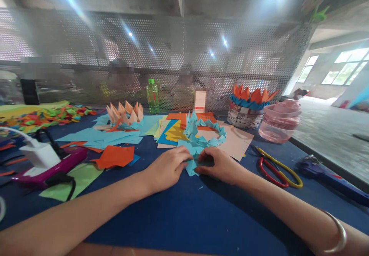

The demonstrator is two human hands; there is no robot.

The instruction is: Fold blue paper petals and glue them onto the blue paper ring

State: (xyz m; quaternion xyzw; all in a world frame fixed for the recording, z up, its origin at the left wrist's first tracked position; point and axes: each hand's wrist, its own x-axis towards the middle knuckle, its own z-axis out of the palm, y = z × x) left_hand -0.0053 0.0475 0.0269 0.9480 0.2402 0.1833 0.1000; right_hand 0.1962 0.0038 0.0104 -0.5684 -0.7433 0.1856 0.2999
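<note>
Between my two hands lies a small folded piece of light blue paper [191,168] on the dark blue table. My left hand [170,167] pinches its left side, fingers bent together. From the right, my right hand [216,164] holds its other side with thumb and fingers curled. Just beyond my fingertips sits a ring of folded light blue paper points [206,131], taller at its left part. Under and around the ring are sheets of coloured paper, with yellow paper [176,133] and orange paper [184,117] showing.
Scissors [278,171] and a blue hand tool [331,177] lie to the right, near a pink water jug [279,121]. A peach paper crown [125,114] and a green bottle [152,96] stand behind. A purple power strip [52,167] with a white charger [40,157] is at left.
</note>
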